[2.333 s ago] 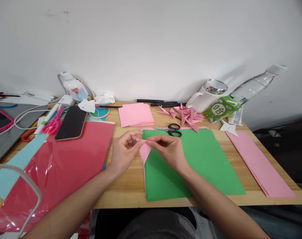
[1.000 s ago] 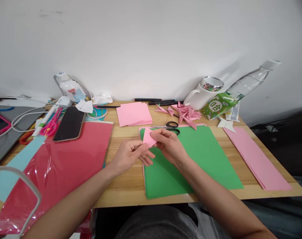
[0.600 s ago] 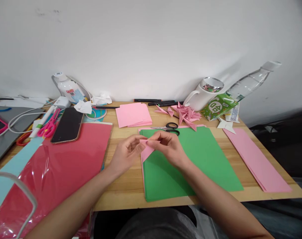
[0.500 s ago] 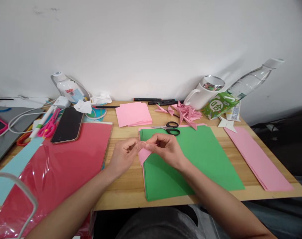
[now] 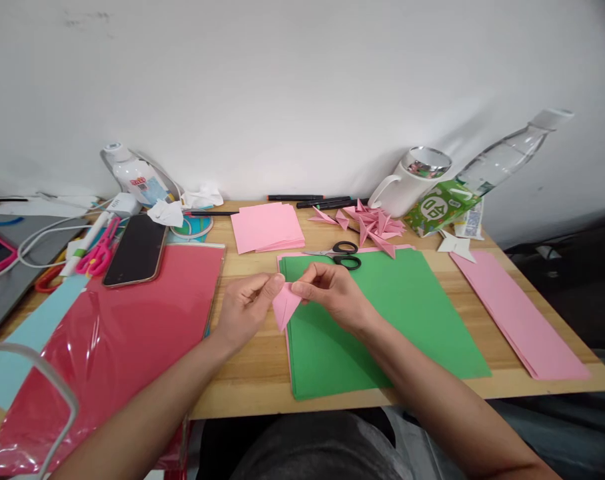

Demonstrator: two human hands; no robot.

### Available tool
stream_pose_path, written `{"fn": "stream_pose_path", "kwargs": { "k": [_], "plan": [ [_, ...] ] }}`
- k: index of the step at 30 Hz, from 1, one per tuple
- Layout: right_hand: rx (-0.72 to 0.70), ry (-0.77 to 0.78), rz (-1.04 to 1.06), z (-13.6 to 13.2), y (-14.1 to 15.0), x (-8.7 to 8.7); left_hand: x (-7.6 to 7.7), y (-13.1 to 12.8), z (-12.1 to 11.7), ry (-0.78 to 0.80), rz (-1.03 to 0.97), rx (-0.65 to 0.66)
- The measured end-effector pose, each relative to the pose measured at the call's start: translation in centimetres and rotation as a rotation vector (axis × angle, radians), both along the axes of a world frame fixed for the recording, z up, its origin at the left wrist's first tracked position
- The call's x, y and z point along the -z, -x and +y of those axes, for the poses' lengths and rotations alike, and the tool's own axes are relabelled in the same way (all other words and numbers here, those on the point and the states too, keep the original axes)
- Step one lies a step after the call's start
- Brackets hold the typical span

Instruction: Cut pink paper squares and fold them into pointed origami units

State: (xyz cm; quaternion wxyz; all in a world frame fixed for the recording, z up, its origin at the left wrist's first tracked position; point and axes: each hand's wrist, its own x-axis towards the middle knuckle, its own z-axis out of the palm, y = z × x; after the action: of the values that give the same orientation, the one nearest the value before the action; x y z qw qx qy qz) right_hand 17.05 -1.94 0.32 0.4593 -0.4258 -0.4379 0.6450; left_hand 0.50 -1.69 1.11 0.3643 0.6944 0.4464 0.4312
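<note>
A small folded pink paper (image 5: 285,308) hangs point-down between my two hands, above the left edge of the green paper stack (image 5: 387,327). My left hand (image 5: 250,303) pinches its upper left corner between thumb and fingers. On the other side, my right hand (image 5: 332,293) pinches the upper right corner. A crease line shows down the front of the paper. Just beyond my right hand lie black-handled scissors (image 5: 346,255). Farther back are a stack of pink squares (image 5: 268,228) and a pile of folded pink paper pieces (image 5: 380,230).
A white mug (image 5: 410,183), a green packet (image 5: 440,208) and a tilted clear bottle (image 5: 512,157) stand at the back right. Pink strips (image 5: 522,317) lie along the right. At left are a phone (image 5: 136,250), red paper in plastic (image 5: 132,320) and pink scissors (image 5: 102,250).
The paper was turned and creased between my fingers. My hands have since moved slightly apart along its top edge, so more of its front shows, point down.
</note>
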Motion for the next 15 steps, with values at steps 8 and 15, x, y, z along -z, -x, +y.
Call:
{"fn": "stream_pose_path", "kwargs": {
  "k": [8, 15],
  "plan": [
    [0.069, -0.093, -0.049, 0.36, -0.72, -0.38, -0.14, 0.07, 0.03, 0.056, -0.115, 0.015],
    [-0.063, -0.059, -0.108, 0.05, -0.41, -0.66, 0.12, 0.46, 0.18, 0.121, -0.149, 0.028]
  ]
}}
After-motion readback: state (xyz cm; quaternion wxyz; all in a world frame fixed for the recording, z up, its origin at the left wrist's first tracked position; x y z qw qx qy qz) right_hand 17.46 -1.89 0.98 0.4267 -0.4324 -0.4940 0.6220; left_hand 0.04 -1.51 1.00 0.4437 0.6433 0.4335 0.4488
